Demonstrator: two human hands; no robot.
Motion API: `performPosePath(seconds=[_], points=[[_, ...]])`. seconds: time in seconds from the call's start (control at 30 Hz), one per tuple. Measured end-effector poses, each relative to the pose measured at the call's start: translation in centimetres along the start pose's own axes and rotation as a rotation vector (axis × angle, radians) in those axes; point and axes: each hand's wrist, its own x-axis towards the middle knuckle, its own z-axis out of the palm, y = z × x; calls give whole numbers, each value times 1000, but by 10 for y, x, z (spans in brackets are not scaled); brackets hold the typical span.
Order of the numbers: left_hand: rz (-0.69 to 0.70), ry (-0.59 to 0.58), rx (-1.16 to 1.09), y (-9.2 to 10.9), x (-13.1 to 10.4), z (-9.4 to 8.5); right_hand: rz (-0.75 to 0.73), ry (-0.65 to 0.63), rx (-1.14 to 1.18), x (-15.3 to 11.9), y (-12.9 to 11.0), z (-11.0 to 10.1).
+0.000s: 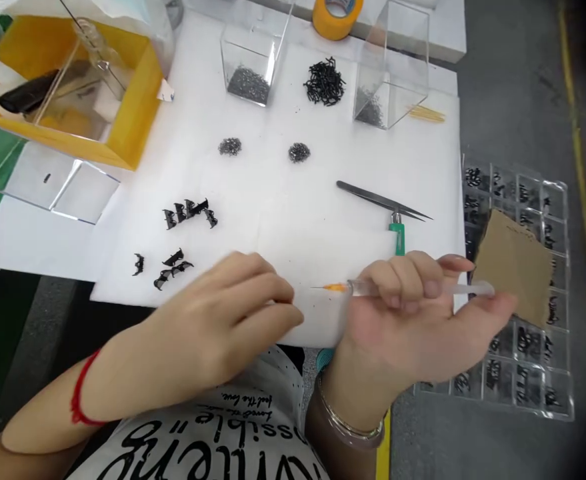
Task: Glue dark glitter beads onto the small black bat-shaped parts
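Note:
My right hand point(413, 313) is wrapped round a clear syringe point(365, 288) with an orange needle hub, its thumb at the plunger end. The thin needle points left, towards my left hand point(237, 313). That hand has its thumb and fingers pressed together; what they hold, if anything, is hidden. Left of it on the white sheet lie several small black bat-shaped pieces point(189, 212), with more black pieces point(173, 270) nearer me. Black tweezers point(373, 197) and a green-handled tool point(397, 237) rest above my right hand.
Two clear boxes point(247, 83) point(373, 107) of tiny dark parts stand at the back. Between them is a black heap point(325, 83). Two small piles point(230, 147) point(299, 153) sit nearer. A yellow bin point(137, 100) is left; a divided tray point(560, 267) with cardboard point(513, 270) lies right.

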Motion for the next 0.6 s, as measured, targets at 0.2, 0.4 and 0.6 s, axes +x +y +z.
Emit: performPosePath(seconds=[0.2, 0.4, 0.6], points=[[-81, 13, -173, 1, 1, 23, -29, 108, -41, -2, -2, 4], [-292, 178, 14, 11, -6, 28, 65, -75, -173, -5, -7, 3], [-393, 191, 208, 18, 1, 39, 75, -43, -135, -7, -1, 9]])
